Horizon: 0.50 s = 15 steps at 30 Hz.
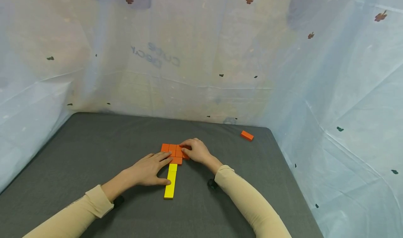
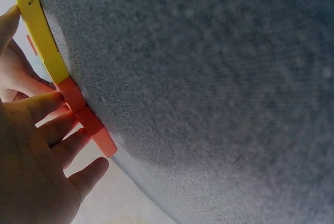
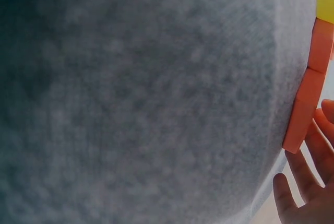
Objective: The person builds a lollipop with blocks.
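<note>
Several orange blocks (image 1: 172,149) lie edge to edge on the grey table, with a row of yellow blocks (image 1: 170,185) running from them toward me. My left hand (image 1: 148,170) is spread over their left side, its straight fingers at the orange blocks and the thumb (image 1: 164,181) on the yellow row. From the right, my right hand (image 1: 197,151) pinches an orange block (image 3: 303,110) at the group's right edge with curved index finger and thumb. Its other fingers reach round that block's far end in the right wrist view. Part of the block is hidden under this hand in the head view.
One loose orange block (image 1: 247,135) lies near the table's back right corner. Pale plastic sheeting (image 1: 201,56) hangs behind the table and along its sides. Dark wrist cameras (image 1: 212,184) sit below both sleeves.
</note>
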Motion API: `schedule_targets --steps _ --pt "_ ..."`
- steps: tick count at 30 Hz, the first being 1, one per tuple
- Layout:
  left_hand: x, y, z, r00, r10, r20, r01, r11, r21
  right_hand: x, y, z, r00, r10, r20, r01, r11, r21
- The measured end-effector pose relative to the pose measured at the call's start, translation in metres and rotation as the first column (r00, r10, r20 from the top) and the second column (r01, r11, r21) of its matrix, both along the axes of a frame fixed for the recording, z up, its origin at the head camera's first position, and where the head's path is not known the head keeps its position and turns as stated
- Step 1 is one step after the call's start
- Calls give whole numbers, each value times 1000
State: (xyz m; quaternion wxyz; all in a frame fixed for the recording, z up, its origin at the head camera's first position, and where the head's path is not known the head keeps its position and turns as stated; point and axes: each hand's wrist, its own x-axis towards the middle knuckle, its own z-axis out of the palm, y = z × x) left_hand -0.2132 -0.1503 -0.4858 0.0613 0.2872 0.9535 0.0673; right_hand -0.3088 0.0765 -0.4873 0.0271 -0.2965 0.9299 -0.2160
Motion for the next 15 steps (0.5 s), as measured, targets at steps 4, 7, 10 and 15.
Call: schedule_targets --steps 4,7,10,15 --pt "0 0 0 1000 1 -1 -1 1000 -3 2 0 2 1000 7 5 -7 1000 -6" --pt "0 0 0 1000 9 8 -9 1000 -9 2 2 3 1000 10 4 -10 1000 -26" --pt "0 1 0 1000 15 16 -14 1000 -8 2 6 6 1000 15 0 -15 998 -56" --pt "-1 2 0 1000 13 11 -13 1000 -11 -1 20 13 1000 -1 3 1 995 -101"
